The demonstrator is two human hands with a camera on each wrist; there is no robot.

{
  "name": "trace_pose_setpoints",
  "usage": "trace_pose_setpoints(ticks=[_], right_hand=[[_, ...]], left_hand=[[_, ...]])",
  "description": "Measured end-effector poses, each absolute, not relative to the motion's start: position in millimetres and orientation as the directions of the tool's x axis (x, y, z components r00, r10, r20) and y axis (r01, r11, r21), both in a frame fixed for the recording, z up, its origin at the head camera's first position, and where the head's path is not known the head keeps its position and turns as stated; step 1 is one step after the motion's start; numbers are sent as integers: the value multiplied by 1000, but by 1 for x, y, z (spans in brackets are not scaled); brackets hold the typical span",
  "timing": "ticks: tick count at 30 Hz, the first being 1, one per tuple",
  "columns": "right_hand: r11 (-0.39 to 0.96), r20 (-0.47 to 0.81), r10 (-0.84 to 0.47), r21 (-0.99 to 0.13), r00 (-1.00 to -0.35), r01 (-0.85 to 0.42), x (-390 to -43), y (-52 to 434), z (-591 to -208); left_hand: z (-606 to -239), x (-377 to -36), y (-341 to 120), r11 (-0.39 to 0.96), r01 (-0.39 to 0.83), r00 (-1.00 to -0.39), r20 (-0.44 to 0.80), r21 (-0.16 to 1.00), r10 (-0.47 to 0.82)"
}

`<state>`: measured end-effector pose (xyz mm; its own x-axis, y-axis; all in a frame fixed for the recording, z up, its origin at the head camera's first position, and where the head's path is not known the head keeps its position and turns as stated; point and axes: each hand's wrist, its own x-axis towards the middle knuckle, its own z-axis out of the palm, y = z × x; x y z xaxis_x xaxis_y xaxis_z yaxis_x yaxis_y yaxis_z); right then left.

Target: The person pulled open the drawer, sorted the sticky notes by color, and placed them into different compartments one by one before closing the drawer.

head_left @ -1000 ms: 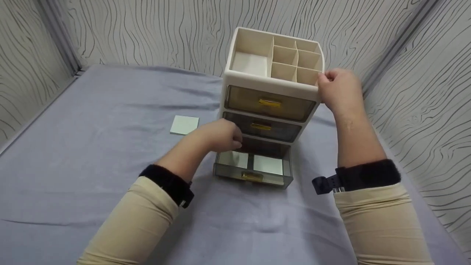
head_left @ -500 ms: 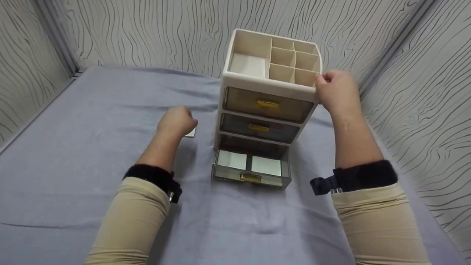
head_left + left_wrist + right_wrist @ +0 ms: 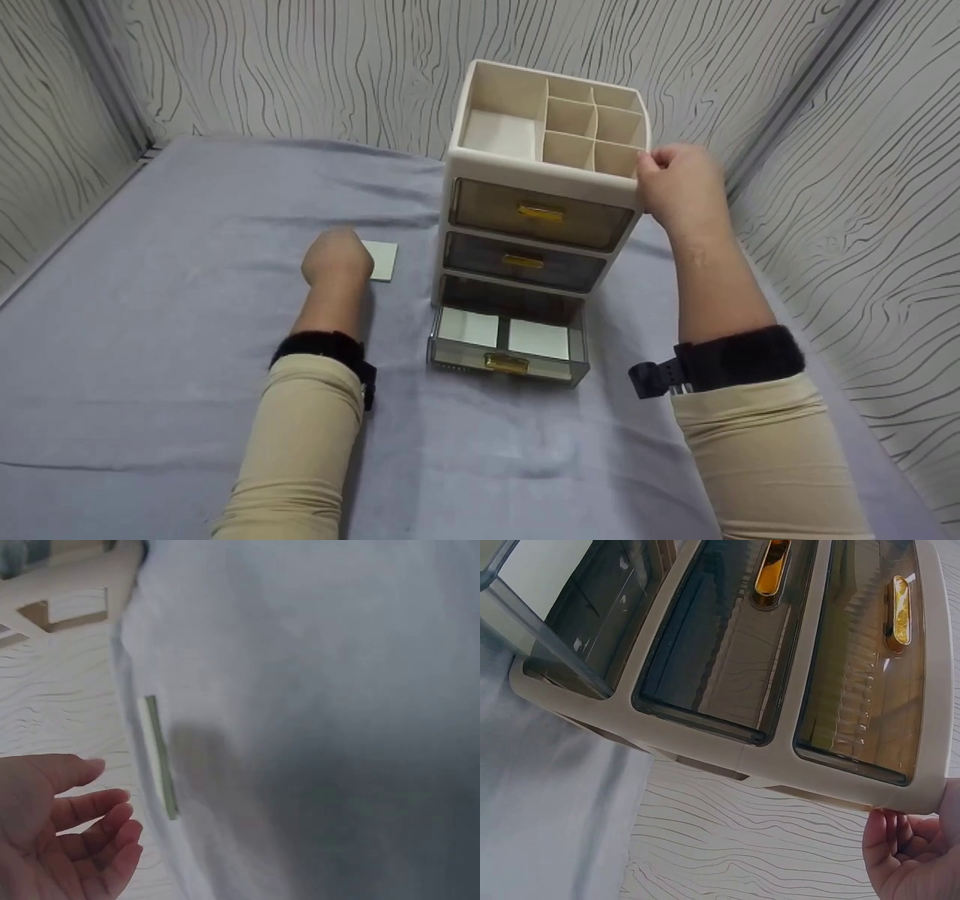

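My left hand is just left of a square pale-green pad of sticky notes and covers part of it in the head view. In the left wrist view, loosely curved fingers stand apart from the pad's edge, holding nothing. My right hand grips the top right front corner of a cream desktop drawer organizer; the right wrist view has its fingertips against the side wall. The organizer's bottom drawer is pulled out, with two pale pads lying side by side inside.
Two upper drawers with gold handles are closed. Divided compartments form the organizer's top. A grey-blue cloth covers the table, and wood-grain patterned panels rise behind and at both sides.
My left hand has gone from over the pulled-out drawer leftward to the loose pad, passing over it to its left side. My right hand keeps its grip on the organizer's corner.
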<state>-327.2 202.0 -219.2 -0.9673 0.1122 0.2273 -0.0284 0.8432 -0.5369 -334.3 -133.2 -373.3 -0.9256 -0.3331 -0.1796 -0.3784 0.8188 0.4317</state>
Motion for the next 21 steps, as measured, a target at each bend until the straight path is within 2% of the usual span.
trace_pose_setpoints(ticks=[9, 21], right_hand=[[836, 208, 100, -548, -973, -32, -326, 197, -216], [835, 181, 115, -551, -977, -4, -326, 197, -216]], left_hand=[[-384, -336, -138, 796, -434, -901, -224, 422, -372], [-386, -342, -133, 795, -493, -866, -288, 354, -409]])
